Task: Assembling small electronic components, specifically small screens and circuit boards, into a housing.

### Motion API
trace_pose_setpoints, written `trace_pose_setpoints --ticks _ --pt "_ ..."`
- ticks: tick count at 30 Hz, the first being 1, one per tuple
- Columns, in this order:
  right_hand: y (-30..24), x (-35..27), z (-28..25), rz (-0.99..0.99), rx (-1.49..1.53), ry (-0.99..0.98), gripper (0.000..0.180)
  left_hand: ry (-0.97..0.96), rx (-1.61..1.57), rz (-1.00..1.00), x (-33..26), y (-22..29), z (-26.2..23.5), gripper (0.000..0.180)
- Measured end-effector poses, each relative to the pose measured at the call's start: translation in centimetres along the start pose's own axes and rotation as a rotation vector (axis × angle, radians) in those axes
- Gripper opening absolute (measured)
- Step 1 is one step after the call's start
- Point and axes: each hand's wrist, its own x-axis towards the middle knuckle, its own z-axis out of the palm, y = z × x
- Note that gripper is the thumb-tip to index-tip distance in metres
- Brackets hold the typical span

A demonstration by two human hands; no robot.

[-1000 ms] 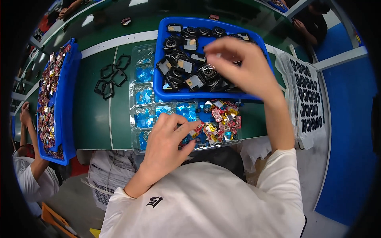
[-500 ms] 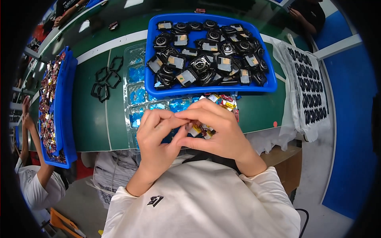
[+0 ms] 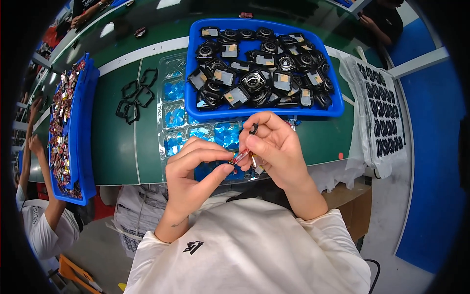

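On the tabletop, a blue bin sits beyond our hands. Those 2, bunched together 0.5 s ago, now reveal a small red piece between them: our left hand and right hand both pinch it, seemingly for 2-handed work. A black bit tops our right fingertips.

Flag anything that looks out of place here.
A red part lies beyond the white strip, and another behind the blue tray. Both look stray: each lies alone, outside any bin.
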Motion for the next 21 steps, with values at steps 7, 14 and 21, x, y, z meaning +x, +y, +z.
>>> trace_pose_setpoints --ticks 7,14,21 --pt "0.6 -0.2 0.4 -0.051 0.008 -0.036 0.033 0.083 -0.044 -0.056 -0.4 -0.1 0.3 0.012" --pt "0.7 -0.7 0.1 -0.24 -0.4 -0.042 0.02 0.107 -0.227 -0.198 -0.6 -0.1 0.6 0.016" --pt "1.0 -0.7 -0.1 -0.277 -0.334 0.004 0.012 0.09 -0.118 -0.077 -0.2 -0.1 0.4 0.018"
